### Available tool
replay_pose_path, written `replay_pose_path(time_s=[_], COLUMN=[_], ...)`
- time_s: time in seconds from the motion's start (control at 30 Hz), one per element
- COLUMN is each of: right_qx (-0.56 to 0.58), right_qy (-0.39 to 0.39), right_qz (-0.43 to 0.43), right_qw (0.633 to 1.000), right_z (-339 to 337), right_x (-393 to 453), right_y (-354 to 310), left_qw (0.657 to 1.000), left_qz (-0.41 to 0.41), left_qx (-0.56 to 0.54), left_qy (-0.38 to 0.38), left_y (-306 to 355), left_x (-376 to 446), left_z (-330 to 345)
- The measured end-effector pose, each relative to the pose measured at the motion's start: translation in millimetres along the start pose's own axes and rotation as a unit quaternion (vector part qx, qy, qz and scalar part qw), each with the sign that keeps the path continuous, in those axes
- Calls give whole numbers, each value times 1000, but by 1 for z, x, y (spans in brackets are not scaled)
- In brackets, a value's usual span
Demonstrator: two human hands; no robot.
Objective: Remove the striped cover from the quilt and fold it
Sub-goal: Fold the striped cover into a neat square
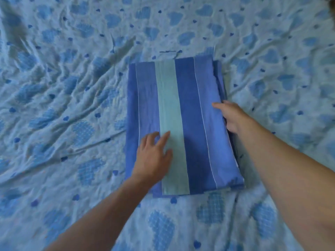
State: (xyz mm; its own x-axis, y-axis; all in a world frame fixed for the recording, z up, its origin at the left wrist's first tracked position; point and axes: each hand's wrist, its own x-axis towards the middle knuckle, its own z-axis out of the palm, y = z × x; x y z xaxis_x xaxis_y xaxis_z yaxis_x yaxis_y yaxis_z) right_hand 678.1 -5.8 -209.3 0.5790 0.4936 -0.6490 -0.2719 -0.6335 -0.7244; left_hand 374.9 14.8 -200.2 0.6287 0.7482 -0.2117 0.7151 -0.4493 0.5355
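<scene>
Left hand [154,156] lies flat on the folded striped cover [181,124]; right hand [230,116] seemingly grips its edge; folding nearly finished.

blue-and-mint striped cover [183,120], heart-print sheet [72,87]

Both bare forearms are reaching forward. The left hand [154,156] is lying flat, fingers straight and spread. The right hand [231,117], farther forward, is curling its fingers downward, thumb extended leftward.

bedsheet [72,87] — pale blue, heart print | wrinkled — covers whole view
</scene>
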Motion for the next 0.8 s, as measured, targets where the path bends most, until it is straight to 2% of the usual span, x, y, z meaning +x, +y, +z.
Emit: replay_pose_path(time_s=[0.07, 0.13, 0.23, 0.33, 0.4, 0.47, 0.53, 0.6, 0.67, 0.73, 0.8], right_qx=[5, 14, -30, -104, -150, -164, -93, -4, 44, -7, -105], right_qy=[7, 16, 40, 168, 221, 221, 136, 36, -56, -87, -81], right_qz=[-18, -30, -70, -168, -193, -145, -98, -65, -10, 52, 59], right_qw=[1000, 999, 996, 966, 944, 950, 982, 997, 997, 995, 989], right_z=[7, 16, 29, 26, 20, 9, 0, -5, -15, -25, -31], right_x=[16, 34, 51, 52, 51, 58, 64, 50, 23, -19, -55], right_y=[-19, -35, -54, -54, -40, -24, -18, -18, 1, 37, 67], left_qw=[996, 990, 989, 994, 993, 989, 977, 934, 855, 783, 730], left_qz=[-45, -80, -73, -80, -112, -143, -186, -261, -343, -401, -429], left_qx=[78, 114, 127, 79, 37, -13, -95, -238, -383, -472, -532], left_qy=[13, -9, -22, 0, 15, 28, 49, 57, 60, 59, 21], left_y=[-36, -58, -71, -71, -69, -69, -74, -78, -83, -91, -96], left_x=[-4, -9, -28, -41, -49, -55, -60, -63, -66, -71, -80], left_z=[1, 7, 20, 25, 27, 29, 30, 28, 26, 24, 24])
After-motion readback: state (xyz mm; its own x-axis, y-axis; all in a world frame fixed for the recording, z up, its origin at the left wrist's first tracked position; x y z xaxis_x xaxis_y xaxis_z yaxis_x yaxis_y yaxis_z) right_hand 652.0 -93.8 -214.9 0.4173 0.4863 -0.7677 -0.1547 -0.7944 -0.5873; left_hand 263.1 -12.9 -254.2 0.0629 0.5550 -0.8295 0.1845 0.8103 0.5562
